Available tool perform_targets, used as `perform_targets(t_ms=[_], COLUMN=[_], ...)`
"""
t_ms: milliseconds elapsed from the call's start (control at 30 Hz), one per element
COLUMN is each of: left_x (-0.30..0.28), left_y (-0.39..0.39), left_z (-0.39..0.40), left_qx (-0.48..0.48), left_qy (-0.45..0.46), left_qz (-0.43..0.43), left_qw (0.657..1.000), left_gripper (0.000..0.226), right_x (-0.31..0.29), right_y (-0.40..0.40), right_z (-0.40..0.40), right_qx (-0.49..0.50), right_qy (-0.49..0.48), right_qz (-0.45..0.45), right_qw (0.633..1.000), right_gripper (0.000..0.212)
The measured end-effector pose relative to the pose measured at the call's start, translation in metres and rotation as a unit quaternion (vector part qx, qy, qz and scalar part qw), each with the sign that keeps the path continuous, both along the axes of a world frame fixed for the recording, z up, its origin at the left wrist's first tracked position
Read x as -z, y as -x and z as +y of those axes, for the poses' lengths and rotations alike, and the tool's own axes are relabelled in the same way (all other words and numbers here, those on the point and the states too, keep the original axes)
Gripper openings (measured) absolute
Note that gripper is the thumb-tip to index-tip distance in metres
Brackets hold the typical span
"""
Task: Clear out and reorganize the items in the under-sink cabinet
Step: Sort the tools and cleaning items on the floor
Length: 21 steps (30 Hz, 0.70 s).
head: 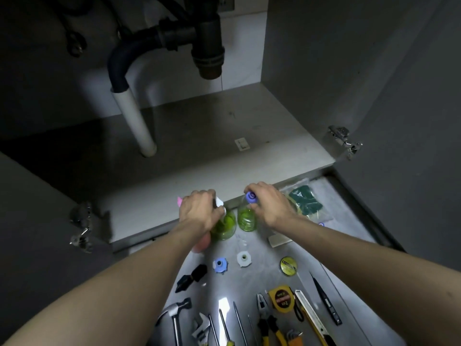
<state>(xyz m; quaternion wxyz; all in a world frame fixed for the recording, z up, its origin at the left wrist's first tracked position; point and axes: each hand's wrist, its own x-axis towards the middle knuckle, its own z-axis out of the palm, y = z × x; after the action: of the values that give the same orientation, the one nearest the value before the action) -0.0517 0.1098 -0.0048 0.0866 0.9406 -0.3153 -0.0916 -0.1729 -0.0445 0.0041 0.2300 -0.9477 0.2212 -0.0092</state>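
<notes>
While your left hand (199,208) curls its fingers around the white top of 1 clear bottle of green liquid (224,226), your right hand (270,206) pinches the purple cap of a 2nd clear green-filled bottle (247,219) from above. Both bottles stand upright on the grey floor mat (264,278), just in front of the cabinet's bare grey shelf (199,151), which lies beyond your fingertips. A pink container (200,243) sits partly hidden under your left wrist (its shape is hard to make out).

Lifting by the caps is the risk, I judge: if either cap is loose, the bottle could drop away from your fingers and spill. The 2 bottles stand almost touching, so raising one crookedly could knock the other over. Nearer you than your fingers lie a blue plastic fitting (220,265) and a white plastic fitting (243,258), easy to scatter with a dragged forearm. Overhead, the dark drain trap (208,46) hangs low enough to catch a bottle carried in high.
</notes>
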Motion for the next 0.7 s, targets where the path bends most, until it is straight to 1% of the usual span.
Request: perform_targets(t_ms=[100, 167, 267, 400, 500, 600, 700], left_x=[0.000, -0.001, -0.006, -0.020, -0.040, -0.075, -0.106], left_y=[0.004, 0.005, 0.004, 0.007, 0.007, 0.001, -0.014], left_z=[-0.009, -0.016, -0.027, -0.039, -0.051, -0.080, -0.118], left_qx=[-0.023, -0.045, -0.070, -0.033, -0.014, 0.015, 0.047], left_qy=[-0.014, 0.008, 0.033, 0.027, 0.063, 0.103, 0.145], left_qz=[0.036, 0.068, 0.082, 0.089, 0.096, 0.060, 0.027], left_qw=[0.999, 0.997, 0.994, 0.995, 0.993, 0.993, 0.988], left_gripper=[0.037, 0.035, 0.029, 0.025, 0.029, 0.037, 0.028], right_x=[-0.009, -0.023, -0.050, -0.084, -0.099, -0.113, -0.117], right_y=[0.008, 0.014, 0.019, 0.018, 0.010, -0.006, -0.022], right_z=[-0.008, -0.021, -0.045, -0.077, -0.099, -0.128, -0.159], right_qx=[0.017, 0.023, 0.026, 0.024, 0.039, 0.058, 0.084], right_qy=[0.010, 0.011, 0.002, -0.014, -0.006, 0.004, 0.004], right_qz=[-0.020, -0.030, -0.047, -0.073, -0.095, -0.095, -0.106], right_qw=[1.000, 0.999, 0.999, 0.997, 0.995, 0.994, 0.991], right_gripper=[0.030, 0.030, 0.030, 0.030, 0.026, 0.025, 0.025])
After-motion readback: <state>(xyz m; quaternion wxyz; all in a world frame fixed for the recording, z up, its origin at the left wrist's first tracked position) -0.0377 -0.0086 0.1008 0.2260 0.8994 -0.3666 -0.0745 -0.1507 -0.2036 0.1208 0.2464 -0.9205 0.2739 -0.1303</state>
